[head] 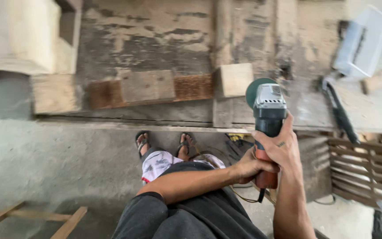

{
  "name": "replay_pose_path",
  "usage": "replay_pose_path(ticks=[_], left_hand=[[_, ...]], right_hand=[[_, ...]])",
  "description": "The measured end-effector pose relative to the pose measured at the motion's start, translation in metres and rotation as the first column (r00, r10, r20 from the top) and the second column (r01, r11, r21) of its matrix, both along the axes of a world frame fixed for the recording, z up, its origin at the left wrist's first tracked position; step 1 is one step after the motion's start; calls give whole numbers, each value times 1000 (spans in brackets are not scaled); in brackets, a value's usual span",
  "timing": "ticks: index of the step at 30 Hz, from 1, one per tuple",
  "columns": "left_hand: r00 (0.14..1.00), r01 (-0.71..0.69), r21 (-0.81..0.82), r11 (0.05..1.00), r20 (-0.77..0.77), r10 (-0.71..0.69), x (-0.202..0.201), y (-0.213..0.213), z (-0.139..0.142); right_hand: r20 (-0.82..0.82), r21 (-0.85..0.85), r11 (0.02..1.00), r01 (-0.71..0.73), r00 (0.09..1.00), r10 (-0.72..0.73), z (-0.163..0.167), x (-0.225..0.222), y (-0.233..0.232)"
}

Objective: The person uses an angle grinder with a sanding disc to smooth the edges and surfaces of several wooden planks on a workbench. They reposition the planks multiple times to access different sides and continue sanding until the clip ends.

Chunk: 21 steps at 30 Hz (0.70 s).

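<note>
Right hand (pixel 284 148): grip closed around the upper body of the grinder (pixel 268 128), fingers wrapped over its dark housing.
Left hand (pixel 250 167): grip closed on the orange-red rear handle, just below the right hand and touching it.
Grinder: held upright in both hands, grey head on top, green disc (pixel 255 90) showing behind the head, above both grips.
Cord (pixel 248 198): hanging from the handle's lower end, under the left grip.
Tabletop (pixel 155 40): worn, dusty wooden boards, beyond the grips, its front edge level with the grinder's body.
Wood block (pixel 235 79): pale, square, lying on the tabletop just left of the disc.
Brown plank (pixel 149 88): flat on the tabletop, further left of the block.
Light box (pixel 362 42): on the tabletop, up and to the right of the grips, blurred.
Black tool (pixel 339 110): long, dark, lying right of the grinder near the tabletop edge; kind unclear.
Slatted crate (pixel 363 170): right of the right wrist, lower than the tabletop.
Feet in sandals (pixel 164 144): on the concrete floor, left of the grips.
</note>
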State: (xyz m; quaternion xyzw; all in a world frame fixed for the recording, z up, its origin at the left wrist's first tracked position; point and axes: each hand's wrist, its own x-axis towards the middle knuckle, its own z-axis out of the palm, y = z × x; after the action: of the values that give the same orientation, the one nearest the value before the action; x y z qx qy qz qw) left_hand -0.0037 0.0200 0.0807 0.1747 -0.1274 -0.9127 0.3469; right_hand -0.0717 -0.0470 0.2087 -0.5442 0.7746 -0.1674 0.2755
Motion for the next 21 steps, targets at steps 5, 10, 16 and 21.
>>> replay_pose_path(ticks=[5, 10, 16, 21], left_hand=[[962, -198, 26, 980, -188, 200, 81, 5, -19], [953, -233, 118, 965, -169, 250, 180, -2, -21], [952, -136, 202, 970, -243, 184, 273, 17, -9], [965, -201, 198, 959, -128, 229, 305, 34, -3]], right_hand=[[17, 18, 990, -139, 990, 138, -17, 85, -13], [22, -38, 949, -313, 949, 314, -26, 183, -31], [15, 34, 954, -297, 955, 296, -18, 275, -14], [77, 106, 923, -370, 928, 363, -24, 307, -4]])
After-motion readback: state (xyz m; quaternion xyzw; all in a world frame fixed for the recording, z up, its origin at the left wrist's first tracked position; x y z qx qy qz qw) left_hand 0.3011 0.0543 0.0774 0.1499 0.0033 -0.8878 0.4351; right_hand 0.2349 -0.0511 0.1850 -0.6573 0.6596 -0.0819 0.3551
